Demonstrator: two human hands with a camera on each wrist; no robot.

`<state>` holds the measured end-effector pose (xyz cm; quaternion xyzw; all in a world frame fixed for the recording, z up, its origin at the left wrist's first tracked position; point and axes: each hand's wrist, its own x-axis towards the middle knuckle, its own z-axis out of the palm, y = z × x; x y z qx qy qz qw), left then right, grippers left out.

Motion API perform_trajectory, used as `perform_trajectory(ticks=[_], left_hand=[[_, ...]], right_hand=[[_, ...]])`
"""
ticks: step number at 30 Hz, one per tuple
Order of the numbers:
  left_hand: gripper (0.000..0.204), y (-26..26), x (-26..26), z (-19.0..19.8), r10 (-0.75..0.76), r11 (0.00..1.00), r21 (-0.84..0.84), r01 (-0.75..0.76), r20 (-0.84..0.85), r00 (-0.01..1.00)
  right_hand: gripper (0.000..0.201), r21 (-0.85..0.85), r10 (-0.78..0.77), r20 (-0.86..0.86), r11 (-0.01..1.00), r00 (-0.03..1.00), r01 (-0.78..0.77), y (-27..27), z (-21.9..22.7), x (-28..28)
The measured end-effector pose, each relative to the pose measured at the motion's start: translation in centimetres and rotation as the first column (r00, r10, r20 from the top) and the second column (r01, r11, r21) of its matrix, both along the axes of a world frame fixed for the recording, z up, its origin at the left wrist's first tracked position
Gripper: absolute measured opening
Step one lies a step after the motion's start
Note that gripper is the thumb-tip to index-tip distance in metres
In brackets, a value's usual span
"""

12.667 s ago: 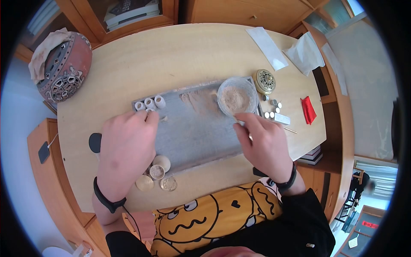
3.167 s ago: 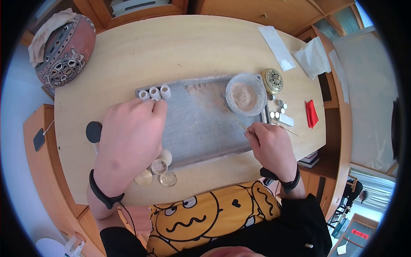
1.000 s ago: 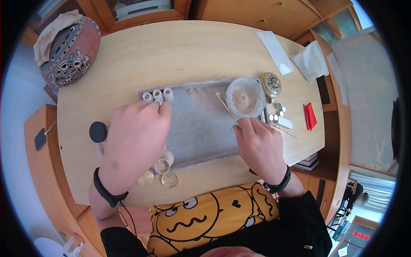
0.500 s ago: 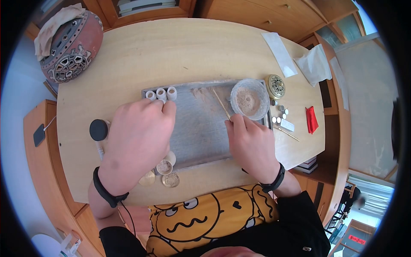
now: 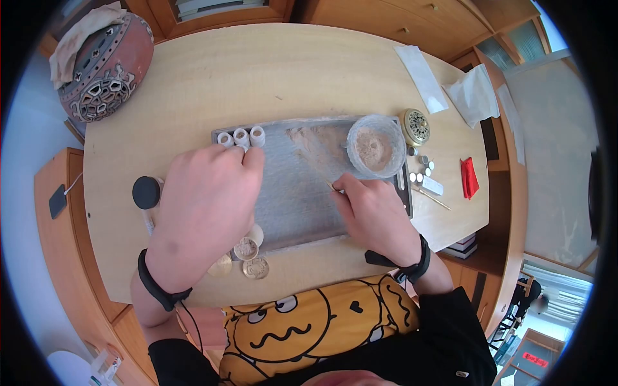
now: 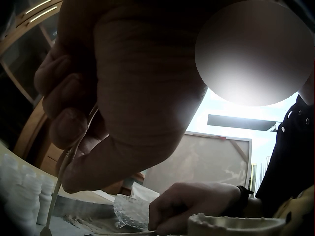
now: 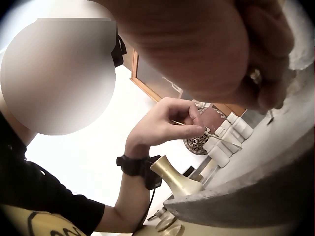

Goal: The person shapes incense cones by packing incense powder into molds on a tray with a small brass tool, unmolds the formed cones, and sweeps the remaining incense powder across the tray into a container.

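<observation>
In the head view my left hand [image 5: 209, 199] is over the left end of the grey tray [image 5: 290, 212]. It pinches a slender metal rod [image 6: 53, 206], whose widened tip points down at the tray in the left wrist view. White vials [image 5: 241, 137] stand just beyond those fingers. My right hand [image 5: 378, 215] is over the tray's right half, gripping a thin gold-coloured rod [image 5: 331, 186] with a small flat tip. That tip is down by the tray surface. Pale brown powder [image 5: 310, 143] streaks the tray's far side. A clear bowl [image 5: 353, 156] of the same powder sits at its far right corner.
A flared cream vase [image 7: 177, 179] and gold discs [image 5: 255, 268] are at the tray's near left corner. Right of it are a pierced brass burner [image 5: 415, 127], small jars [image 5: 423, 159] and a red pouch [image 5: 469, 179]. A black-lidded jar [image 5: 147, 193] stands left.
My right hand has moved left from beside the bowl, and its rod has swung from upright-pointing to low at the tray. The powder streak reaches nearer. My left hand keeps about the same place.
</observation>
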<state>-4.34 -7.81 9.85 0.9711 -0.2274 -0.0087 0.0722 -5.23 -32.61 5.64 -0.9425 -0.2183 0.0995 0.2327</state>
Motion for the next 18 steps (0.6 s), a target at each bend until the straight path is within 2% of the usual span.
perform_trajectory(ticks=[7,9,16,18], left_hand=[[0.011,0.0,-0.1,-0.1,0.006,1.0,0.0,-0.006,-0.009,1.0],[0.011,-0.1,0.0,-0.1,0.003,1.0,0.002,-0.003,0.0,1.0],[0.01,-0.1,-0.1,-0.4,0.014,1.0,0.012,-0.014,0.011,1.0],[0.01,0.0,0.0,-0.3,0.009,1.0,0.018,-0.009,0.006,1.0]], right_hand=[[0.012,-0.069,-0.028,0.115,0.997,0.993,0.036,2.0,-2.2,0.8],[0.007,-0.081,-0.017,0.154,0.996,0.988,0.03,2.2,-2.7,0.8],[0.009,-0.069,-0.01,0.15,0.997,0.989,0.021,2.2,-2.8,0.5],[0.013,-0.087,-0.018,0.219,0.995,0.976,0.038,2.1,-3.2,0.2]])
